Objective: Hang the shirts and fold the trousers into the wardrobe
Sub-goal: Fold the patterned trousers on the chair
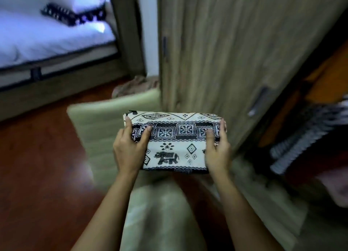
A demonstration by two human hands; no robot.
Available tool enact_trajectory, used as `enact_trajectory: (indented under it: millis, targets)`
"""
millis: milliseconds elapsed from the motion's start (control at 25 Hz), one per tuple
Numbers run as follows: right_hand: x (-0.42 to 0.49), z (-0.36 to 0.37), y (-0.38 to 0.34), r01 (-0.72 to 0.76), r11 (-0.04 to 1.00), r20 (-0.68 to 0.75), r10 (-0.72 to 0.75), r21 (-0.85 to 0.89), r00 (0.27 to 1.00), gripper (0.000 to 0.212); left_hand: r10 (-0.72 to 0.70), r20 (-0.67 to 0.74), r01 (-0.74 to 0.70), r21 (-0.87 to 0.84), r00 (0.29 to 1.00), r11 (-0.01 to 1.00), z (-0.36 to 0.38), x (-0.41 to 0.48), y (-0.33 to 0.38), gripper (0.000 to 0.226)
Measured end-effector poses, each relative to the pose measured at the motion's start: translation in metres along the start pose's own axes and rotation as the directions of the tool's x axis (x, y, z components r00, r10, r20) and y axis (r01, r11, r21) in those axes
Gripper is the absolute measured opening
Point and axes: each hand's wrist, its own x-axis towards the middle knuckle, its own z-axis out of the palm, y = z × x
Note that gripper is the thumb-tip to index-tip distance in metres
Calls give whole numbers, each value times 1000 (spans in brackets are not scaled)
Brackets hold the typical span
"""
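Bed [47, 41], 10 o'clock: blurred, cut by left edge. Striped clothing [305, 137], 3 o'clock: motion-smeared, garment type unreadable. Folded trousers [175, 145], centre: underside hidden.

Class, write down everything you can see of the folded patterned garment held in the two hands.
The folded garment is a cream cloth printed in black: a dark band of flower squares, diamonds, zigzag borders and an elephant. It is folded into a thick rectangle, held level in the air, near the wooden wardrobe door. The left hand grips its left end and the right hand its right end, thumbs on top.
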Motion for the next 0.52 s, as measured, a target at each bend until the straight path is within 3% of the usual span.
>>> enact_trajectory:
  millis: [80, 200, 280, 400, 520]
  targets:
    - [37, -49, -75, 141, 990, -187, -140, -11, 972, 50, 137, -29, -139, -126, 990, 982, -11, 35, 91, 74]
    - [87, -132, -155, 310, 948, -404, -313, -76, 859, 54, 321, -68, -327, -282, 945, 902, -22, 65, 223, 74]
    - [106, -190, -198, 348, 926, -501, -372, -146, 781, 63, 413, -95, -419, -348, 906, 839, -27, 71, 296, 73]
    - [122, -293, -256, 425, 868, -634, -482, -255, 605, 51, 519, -133, -508, -508, 844, 695, -27, 59, 409, 73]
    - [133, -389, -302, 428, 797, -658, -598, -427, 457, 59, 595, -194, -560, -642, 780, 525, -25, 36, 512, 77]
